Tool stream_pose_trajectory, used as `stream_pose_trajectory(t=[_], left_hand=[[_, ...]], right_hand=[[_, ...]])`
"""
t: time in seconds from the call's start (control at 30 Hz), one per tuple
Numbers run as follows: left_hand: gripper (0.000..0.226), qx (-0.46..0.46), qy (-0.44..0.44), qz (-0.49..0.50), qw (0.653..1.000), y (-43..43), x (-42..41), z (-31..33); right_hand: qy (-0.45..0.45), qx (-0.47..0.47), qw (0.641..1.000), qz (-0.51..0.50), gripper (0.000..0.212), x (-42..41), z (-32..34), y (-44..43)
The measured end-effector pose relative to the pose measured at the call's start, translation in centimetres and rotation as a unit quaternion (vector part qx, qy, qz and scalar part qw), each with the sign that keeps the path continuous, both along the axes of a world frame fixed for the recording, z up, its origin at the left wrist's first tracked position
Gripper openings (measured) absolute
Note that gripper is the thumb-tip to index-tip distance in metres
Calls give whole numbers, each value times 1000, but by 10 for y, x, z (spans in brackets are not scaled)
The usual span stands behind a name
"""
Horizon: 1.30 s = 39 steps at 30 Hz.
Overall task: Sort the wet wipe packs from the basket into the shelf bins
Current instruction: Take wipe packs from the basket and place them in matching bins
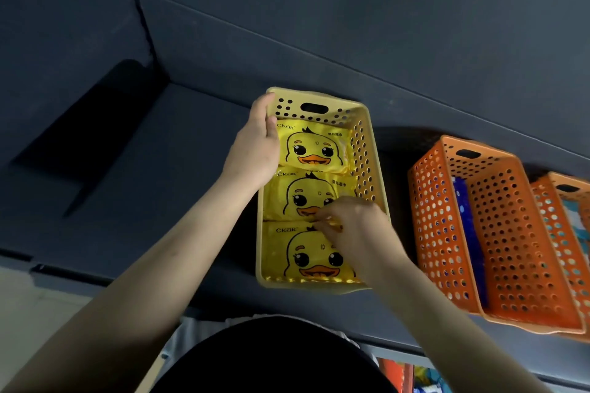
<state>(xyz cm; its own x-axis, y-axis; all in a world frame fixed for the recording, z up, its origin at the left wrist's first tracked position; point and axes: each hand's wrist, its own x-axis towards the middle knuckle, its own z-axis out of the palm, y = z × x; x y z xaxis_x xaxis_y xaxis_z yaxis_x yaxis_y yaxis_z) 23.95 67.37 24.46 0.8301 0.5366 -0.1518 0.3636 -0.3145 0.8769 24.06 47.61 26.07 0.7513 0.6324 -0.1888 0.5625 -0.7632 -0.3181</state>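
Note:
A yellow perforated bin (367, 143) stands on a dark shelf and holds three yellow duck-print wet wipe packs in a row: far (314, 145), middle (303, 198) and near (314, 257). My left hand (257, 140) grips the bin's far left rim, thumb over the edge. Inside the bin, my right hand (348, 222) has its fingertips curled onto the seam where the middle and near packs meet; it seems to pinch a pack's edge.
To the right stands an orange perforated bin (517, 233) with a blue pack (469, 233) upright inside, and a second orange bin (562, 201) at the frame edge. Dark shelf surface (159, 169) lies left of the yellow bin. More packs (427, 383) show below.

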Motion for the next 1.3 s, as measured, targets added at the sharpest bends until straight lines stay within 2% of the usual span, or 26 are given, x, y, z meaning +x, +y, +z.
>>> stream_pose_trajectory(t=[0.07, 0.13, 0.2, 0.3, 0.47, 0.6, 0.87, 1.07, 1.3], left_hand=[[41, -7, -6, -1, 1000, 0, -1, 0], [41, -9, -8, -1, 1000, -1, -2, 0], [40, -7, -8, -4, 1000, -1, -3, 1], [40, -3, -6, -4, 1000, 0, -2, -1], [40, 3, -14, -7, 1000, 0, -2, -2], [39, 0, -10, -12, 1000, 3, -1, -3], [38, -9, -29, -3, 1000, 1, -1, -5], [39, -2, -43, 3, 999, 0, 1, -8], [38, -2, -31, 3, 1000, 0, 3, -7]], right_hand=[[-12, 10, 1000, 5, 18, 4, 7, -6], [43, -41, 998, 14, 30, 6, 11, -6], [121, -98, 988, 18, 51, 2, 10, -3], [170, -110, 979, 7, 67, -2, 5, -3], [141, -116, 982, 53, 65, -2, 4, -3], [120, -73, 988, 70, 63, -3, 12, -1], [190, -38, 976, 103, 65, -2, -4, 5], [186, -64, 966, 167, 70, 2, -11, 4], [193, -68, 961, 187, 66, 7, -14, 3]])
